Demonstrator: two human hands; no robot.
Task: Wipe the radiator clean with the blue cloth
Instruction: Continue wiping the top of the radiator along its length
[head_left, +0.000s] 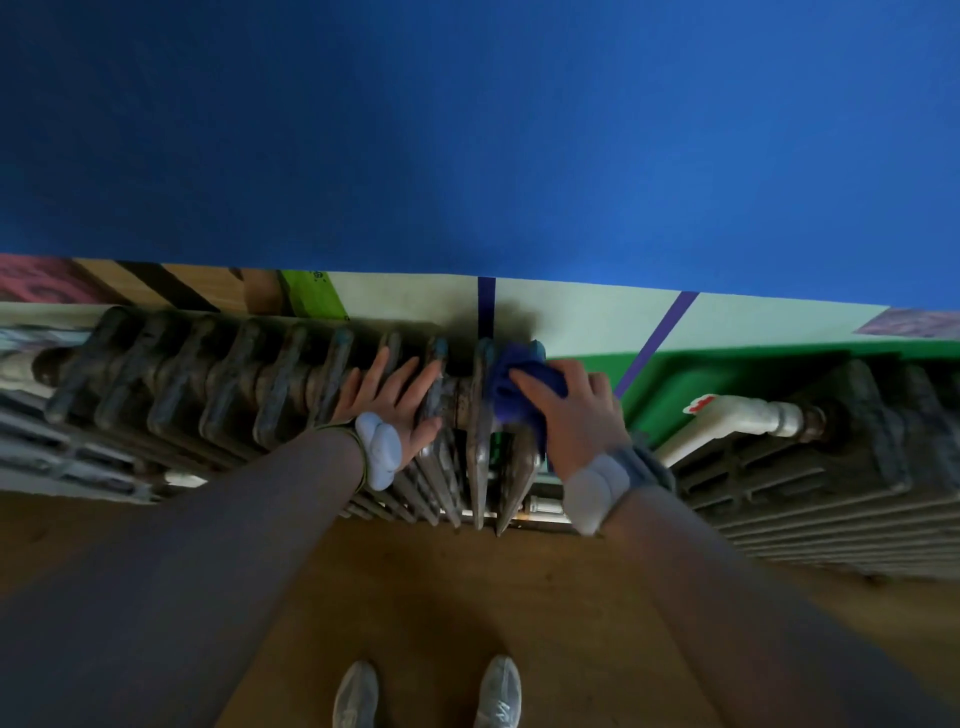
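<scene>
Cloth first: the bunched-up blue microfibre cloth (511, 387) is sitting right on the top of the old dark cast-iron ribbed radiator (218, 379), at its right-hand end, draped over the last couple of fins. The right hand (569, 415) is gripping it, fingers (524, 378) curled over the wad and pressing it down onto the metal, so that hand is obviously the one doing the wiping.

Key thing for the next stroke: the radiator is running long-ways left to right along the painted wall (571, 317), and nearly all of it is lying to the left of the cloth. So my guess is the wiping has to travel leftward, fin by fin, or down into the gaps.

The left hand (397, 405) is resting flat on the fins just beside the cloth, fingers spread and straight, holding nothing, looks like it's just bracing.

The radiator is looking pretty grimy, dull brownish-grey with darker patches, so I'd say plenty is left to do. A white pipe (727, 415) is running off to the right, wooden floor (415, 587) below.
</scene>
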